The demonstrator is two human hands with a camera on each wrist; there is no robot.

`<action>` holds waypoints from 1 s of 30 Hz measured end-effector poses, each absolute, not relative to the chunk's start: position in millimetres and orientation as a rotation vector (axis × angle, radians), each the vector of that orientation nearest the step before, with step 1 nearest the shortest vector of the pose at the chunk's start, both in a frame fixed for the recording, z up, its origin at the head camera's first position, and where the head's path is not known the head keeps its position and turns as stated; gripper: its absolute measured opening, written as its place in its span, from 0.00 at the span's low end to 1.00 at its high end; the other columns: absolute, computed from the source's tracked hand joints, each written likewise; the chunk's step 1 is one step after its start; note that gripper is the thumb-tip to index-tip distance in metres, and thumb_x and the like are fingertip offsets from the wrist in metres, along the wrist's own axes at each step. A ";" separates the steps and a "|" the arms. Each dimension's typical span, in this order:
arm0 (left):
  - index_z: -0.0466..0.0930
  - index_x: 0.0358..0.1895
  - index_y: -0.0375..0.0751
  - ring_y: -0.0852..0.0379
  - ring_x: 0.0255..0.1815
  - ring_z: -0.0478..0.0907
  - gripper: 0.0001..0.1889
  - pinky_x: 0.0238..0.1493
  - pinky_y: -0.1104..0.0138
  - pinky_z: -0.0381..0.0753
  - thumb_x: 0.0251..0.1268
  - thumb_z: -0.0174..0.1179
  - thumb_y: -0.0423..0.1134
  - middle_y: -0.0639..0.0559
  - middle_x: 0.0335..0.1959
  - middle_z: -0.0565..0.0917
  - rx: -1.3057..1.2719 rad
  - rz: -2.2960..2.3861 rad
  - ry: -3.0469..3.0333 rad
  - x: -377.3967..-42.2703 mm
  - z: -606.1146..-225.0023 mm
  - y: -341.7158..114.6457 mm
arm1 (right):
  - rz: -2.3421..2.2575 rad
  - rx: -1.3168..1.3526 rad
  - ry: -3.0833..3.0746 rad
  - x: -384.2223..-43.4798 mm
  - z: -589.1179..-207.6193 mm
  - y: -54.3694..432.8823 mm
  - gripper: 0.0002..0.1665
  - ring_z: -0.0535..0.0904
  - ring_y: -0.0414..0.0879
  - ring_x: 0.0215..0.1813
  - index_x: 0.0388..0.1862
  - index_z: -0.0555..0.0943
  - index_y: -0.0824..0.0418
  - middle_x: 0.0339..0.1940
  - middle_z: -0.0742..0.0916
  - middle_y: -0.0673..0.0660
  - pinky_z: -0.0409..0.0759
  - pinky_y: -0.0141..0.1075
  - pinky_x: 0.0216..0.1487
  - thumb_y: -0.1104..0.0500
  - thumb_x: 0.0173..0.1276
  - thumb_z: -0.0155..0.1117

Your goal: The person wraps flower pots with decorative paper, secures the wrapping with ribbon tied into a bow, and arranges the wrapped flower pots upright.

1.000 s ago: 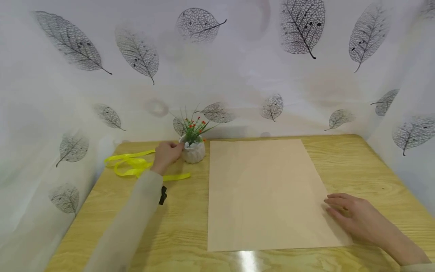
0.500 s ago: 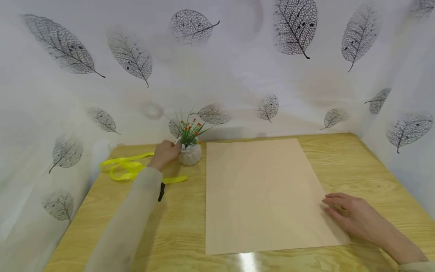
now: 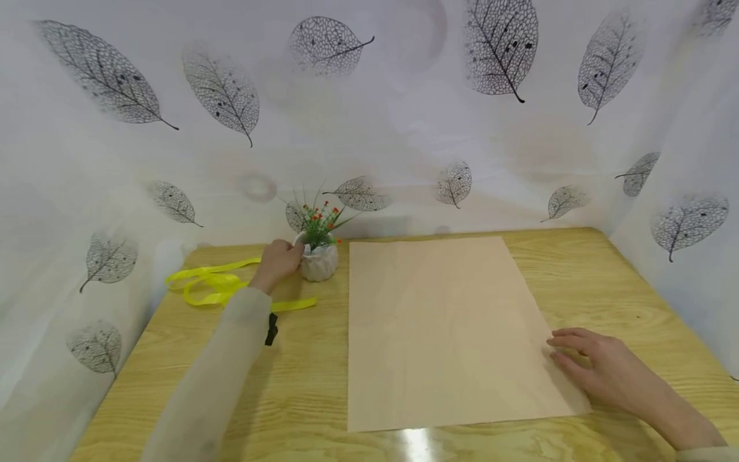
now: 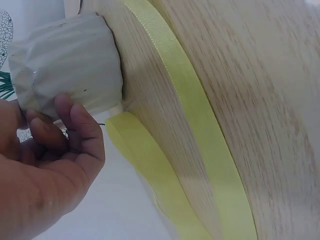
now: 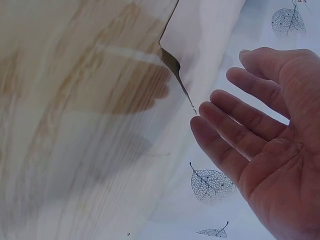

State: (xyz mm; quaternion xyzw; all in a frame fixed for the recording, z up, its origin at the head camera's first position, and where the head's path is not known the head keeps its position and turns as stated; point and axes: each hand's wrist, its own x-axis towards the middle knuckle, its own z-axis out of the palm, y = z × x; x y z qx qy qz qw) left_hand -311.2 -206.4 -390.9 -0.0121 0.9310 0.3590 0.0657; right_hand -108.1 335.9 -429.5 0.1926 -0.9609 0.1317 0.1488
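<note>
One left hand (image 3: 279, 264), one right hand (image 3: 606, 369), one potted plant (image 3: 319, 262)
One paper sheet (image 3: 456, 333), one ribbon tangle (image 3: 222, 283), one table (image 3: 306, 378), over a dozen printed leaves (image 3: 501, 48).

Soft, even light fills the head view, with white glare (image 3: 417, 444) on the counter (image 3: 583, 276) toward its near edge and a faint shadow beneath the right hand (image 3: 613, 372). Both wrist views look hazy.

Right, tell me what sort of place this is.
Likely an indoor work corner: a wood-grain table, a leaf-print backdrop around its back and sides, and a tan sheet lying on top.
</note>
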 end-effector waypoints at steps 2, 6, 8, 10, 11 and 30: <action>0.65 0.15 0.47 0.60 0.14 0.55 0.27 0.19 0.67 0.59 0.80 0.40 0.48 0.58 0.10 0.64 -0.053 1.119 2.802 -309.3 -390.5 -207.6 | 0.378 0.554 -2.759 -107.9 -429.6 335.7 0.15 0.88 0.55 0.44 0.42 0.90 0.54 0.47 0.91 0.54 0.85 0.37 0.38 0.60 0.55 0.81; 0.64 0.16 0.46 0.59 0.14 0.55 0.26 0.19 0.67 0.59 0.80 0.41 0.48 0.58 0.10 0.63 -0.081 1.195 2.785 -306.1 -387.5 -208.5 | 0.388 0.557 -2.738 -107.7 -429.8 336.6 0.15 0.88 0.55 0.43 0.41 0.91 0.53 0.46 0.91 0.54 0.81 0.26 0.38 0.61 0.53 0.81; 0.63 0.17 0.46 0.59 0.14 0.56 0.26 0.19 0.67 0.59 0.80 0.41 0.49 0.58 0.11 0.64 -0.078 1.211 2.772 -304.1 -384.5 -206.9 | 0.387 0.556 -2.733 -107.4 -430.1 337.3 0.15 0.88 0.54 0.43 0.41 0.91 0.53 0.46 0.91 0.55 0.79 0.22 0.38 0.61 0.53 0.82; 0.65 0.17 0.45 0.59 0.15 0.58 0.27 0.20 0.67 0.61 0.80 0.42 0.50 0.57 0.11 0.67 -0.058 1.214 2.766 -302.7 -381.3 -203.8 | 0.389 0.554 -2.737 -106.9 -430.5 337.9 0.15 0.88 0.54 0.43 0.41 0.91 0.53 0.46 0.91 0.55 0.78 0.21 0.39 0.60 0.53 0.82; 0.66 0.17 0.45 0.59 0.15 0.58 0.27 0.20 0.67 0.61 0.80 0.42 0.51 0.56 0.12 0.68 -0.045 1.210 2.768 -301.9 -379.7 -201.3 | 0.388 0.555 -2.737 -106.8 -430.7 338.2 0.15 0.88 0.54 0.43 0.41 0.91 0.53 0.46 0.91 0.55 0.78 0.21 0.39 0.60 0.53 0.82; 0.74 0.20 0.45 0.61 0.14 0.57 0.23 0.16 0.69 0.58 0.79 0.45 0.47 0.54 0.16 0.74 0.188 1.149 2.768 -270.7 -367.3 -131.0 | 0.466 0.568 -2.726 -103.2 -433.1 336.5 0.15 0.86 0.34 0.40 0.41 0.90 0.54 0.45 0.92 0.54 0.73 0.14 0.37 0.62 0.53 0.82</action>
